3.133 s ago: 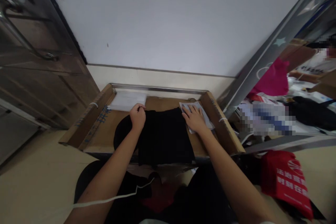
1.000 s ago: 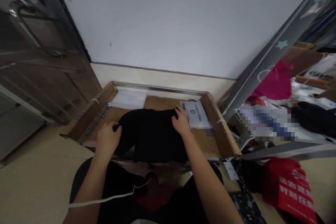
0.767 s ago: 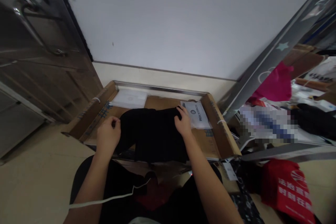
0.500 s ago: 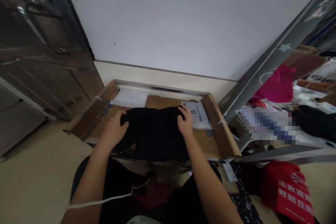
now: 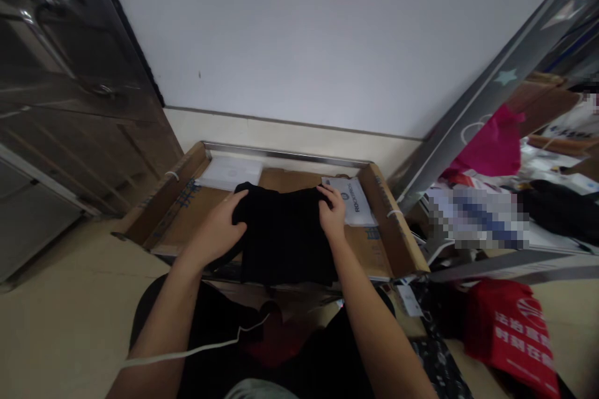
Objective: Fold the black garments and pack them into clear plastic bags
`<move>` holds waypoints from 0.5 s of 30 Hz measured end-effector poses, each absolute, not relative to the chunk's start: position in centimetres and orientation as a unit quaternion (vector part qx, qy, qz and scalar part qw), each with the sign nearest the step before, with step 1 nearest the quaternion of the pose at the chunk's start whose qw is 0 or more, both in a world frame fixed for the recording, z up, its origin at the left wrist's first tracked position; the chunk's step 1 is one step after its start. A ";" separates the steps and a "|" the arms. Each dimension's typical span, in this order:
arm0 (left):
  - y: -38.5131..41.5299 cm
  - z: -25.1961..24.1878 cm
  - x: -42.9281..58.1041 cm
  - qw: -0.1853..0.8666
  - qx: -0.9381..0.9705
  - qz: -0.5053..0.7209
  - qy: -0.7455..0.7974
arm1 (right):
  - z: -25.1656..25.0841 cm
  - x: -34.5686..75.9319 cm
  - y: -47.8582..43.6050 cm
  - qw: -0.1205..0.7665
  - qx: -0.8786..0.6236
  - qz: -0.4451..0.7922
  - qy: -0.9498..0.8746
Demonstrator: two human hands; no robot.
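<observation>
A folded black garment [image 5: 283, 237] lies on a cardboard-lined tray [image 5: 185, 215] in front of me. My left hand [image 5: 219, 230] rests on its left edge, fingers curled over a fold of the cloth near the top left corner. My right hand [image 5: 333, 215] holds the garment's top right corner, fingers bent over the edge. Both forearms reach in from below.
A clear plastic packet [image 5: 230, 172] lies at the tray's back left, and a printed white packet [image 5: 354, 201] at the back right. A metal cabinet [image 5: 60, 100] stands left. A red bag [image 5: 512, 324] and cluttered goods sit right. A white cord [image 5: 196, 349] crosses my lap.
My left hand has carried the garment's left flap inward over the middle, so the cloth is now narrower. My right hand has stayed on the top right corner.
</observation>
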State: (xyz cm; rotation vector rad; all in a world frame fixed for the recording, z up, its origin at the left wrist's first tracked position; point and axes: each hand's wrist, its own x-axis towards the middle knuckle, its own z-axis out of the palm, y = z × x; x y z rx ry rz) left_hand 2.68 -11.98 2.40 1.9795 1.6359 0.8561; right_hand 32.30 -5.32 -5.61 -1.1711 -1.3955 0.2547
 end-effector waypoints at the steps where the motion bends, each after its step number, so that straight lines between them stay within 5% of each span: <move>1: -12.1 2.3 3.6 0.208 0.727 0.300 0.582 | -5.5 32.3 -5.4 0.604 -0.508 0.111 -0.603; 15: -11.6 0.0 12.3 0.258 0.766 0.229 0.543 | -5.6 32.3 -5.2 0.617 -0.503 0.121 -0.593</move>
